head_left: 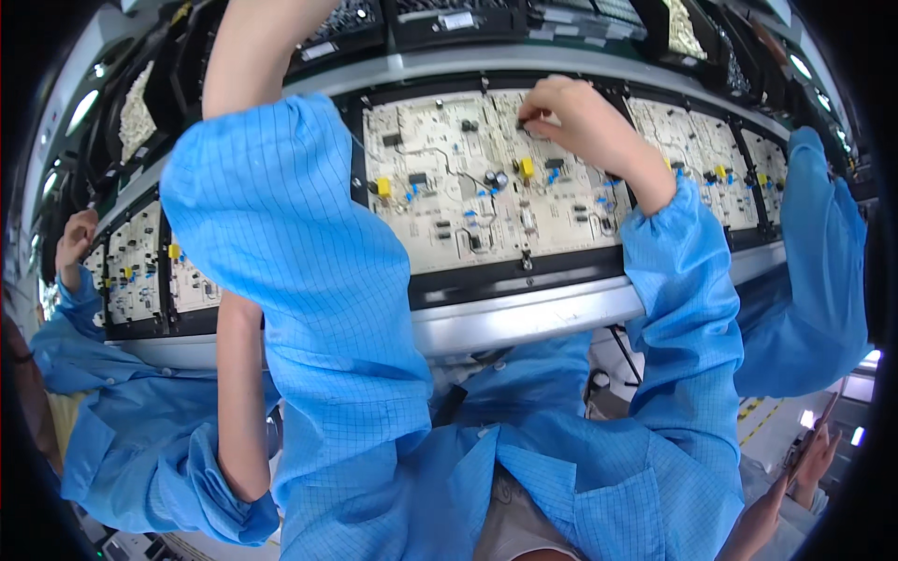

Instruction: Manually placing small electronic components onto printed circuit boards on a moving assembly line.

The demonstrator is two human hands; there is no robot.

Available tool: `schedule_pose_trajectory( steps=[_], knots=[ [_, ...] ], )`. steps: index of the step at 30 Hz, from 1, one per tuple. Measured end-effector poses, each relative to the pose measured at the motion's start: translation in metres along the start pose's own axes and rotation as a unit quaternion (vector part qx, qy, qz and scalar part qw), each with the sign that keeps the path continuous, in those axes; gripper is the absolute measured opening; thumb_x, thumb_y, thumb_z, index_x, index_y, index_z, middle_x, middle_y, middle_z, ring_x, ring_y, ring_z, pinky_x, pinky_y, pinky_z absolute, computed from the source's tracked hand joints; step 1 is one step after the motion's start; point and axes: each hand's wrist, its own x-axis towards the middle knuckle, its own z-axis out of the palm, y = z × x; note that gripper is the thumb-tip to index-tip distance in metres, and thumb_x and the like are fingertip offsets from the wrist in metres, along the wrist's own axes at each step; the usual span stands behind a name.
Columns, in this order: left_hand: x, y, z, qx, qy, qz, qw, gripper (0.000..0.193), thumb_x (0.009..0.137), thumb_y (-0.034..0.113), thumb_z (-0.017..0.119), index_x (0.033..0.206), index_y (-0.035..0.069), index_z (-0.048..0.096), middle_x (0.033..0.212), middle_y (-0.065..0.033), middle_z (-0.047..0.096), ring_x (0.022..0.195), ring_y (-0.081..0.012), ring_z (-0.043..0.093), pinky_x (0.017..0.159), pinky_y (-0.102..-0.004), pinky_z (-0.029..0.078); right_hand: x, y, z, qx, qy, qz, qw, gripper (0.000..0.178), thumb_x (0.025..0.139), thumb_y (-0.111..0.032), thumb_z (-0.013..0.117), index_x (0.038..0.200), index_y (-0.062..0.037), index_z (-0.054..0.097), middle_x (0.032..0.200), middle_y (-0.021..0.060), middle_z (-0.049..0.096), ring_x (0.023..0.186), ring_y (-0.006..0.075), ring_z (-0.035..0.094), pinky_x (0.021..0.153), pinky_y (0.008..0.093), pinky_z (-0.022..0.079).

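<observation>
My right hand (571, 112) is over the upper middle of a pale circuit board panel (421, 224) in a black frame. Its thumb and fingers are pinched together close to the board's surface, around a small dark piece (522, 122) whose kind I cannot make out. Yellow block components (526, 167), black chips, round capacitors (496, 179) and blue parts stand on the panel. My left forearm (257, 56) reaches up past the panel's left side to the part bins, and the hand itself is cut off by the top edge.
Black bins (458, 21) of small parts line the far side. A metal rail (533, 313) runs along the near edge. More framed panels sit left and right (697, 159). Co-workers in blue sleeves work at both sides; one's hand (75, 241) is at the far left.
</observation>
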Motion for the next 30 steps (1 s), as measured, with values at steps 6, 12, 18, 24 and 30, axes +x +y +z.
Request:
schedule_pose_trajectory(
  steps=[6,12,18,24,30],
  knots=[
    [-0.001,-0.091,-0.043,0.102,0.124,-0.099,0.982,0.039,0.085,0.040,0.061,0.093,0.003,0.071,0.083,-0.0143,0.071,0.083,-0.0288,0.069,0.080,-0.0349,0.051,0.020,-0.028,-0.014,-0.054,0.000,-0.008,0.999,0.023,0.079,-0.007,0.069,0.099,-0.0046,0.059,0.090,0.0113,0.059,0.084,0.0297,0.060,0.075,0.0379,0.049],
    [-0.025,-0.104,-0.063,0.223,0.104,-0.216,0.945,0.033,0.086,0.031,0.056,0.092,0.002,0.071,0.095,-0.0238,0.067,0.096,-0.0392,0.063,0.088,-0.0424,0.049,0.141,-0.061,-0.028,-0.096,0.091,-0.167,0.977,0.009,0.085,-0.010,0.059,0.089,-0.0026,0.060,0.084,0.0127,0.061,0.081,0.0320,0.061,0.072,0.0403,0.049],
    [-0.008,-0.106,-0.043,0.211,0.150,-0.171,0.951,0.028,0.085,0.024,0.055,0.091,0.002,0.071,0.095,-0.0250,0.066,0.095,-0.0415,0.063,0.086,-0.0437,0.050,0.232,-0.040,0.026,-0.246,0.048,-0.117,0.961,0.013,0.079,-0.008,0.061,0.090,-0.0041,0.067,0.089,0.0152,0.065,0.089,0.0328,0.064,0.077,0.0423,0.051],
    [0.033,-0.180,-0.050,0.253,0.249,-0.122,0.927,0.030,0.083,0.022,0.052,0.103,0.003,0.065,0.104,-0.0266,0.065,0.101,-0.0427,0.061,0.089,-0.0486,0.048,0.247,-0.055,0.035,-0.228,0.059,-0.091,0.968,0.007,0.073,-0.004,0.063,0.075,-0.0029,0.069,0.080,0.0180,0.067,0.081,0.0350,0.066,0.071,0.0437,0.054],
    [0.035,-0.290,-0.095,0.426,0.016,-0.159,0.891,0.027,0.086,0.027,0.058,0.102,0.008,0.069,0.107,-0.0218,0.065,0.101,-0.0377,0.062,0.087,-0.0487,0.048,0.249,-0.101,0.055,-0.269,0.112,-0.039,0.956,0.010,0.073,-0.008,0.066,0.080,-0.0065,0.073,0.086,0.0132,0.070,0.084,0.0296,0.069,0.072,0.0377,0.055]
  ],
)
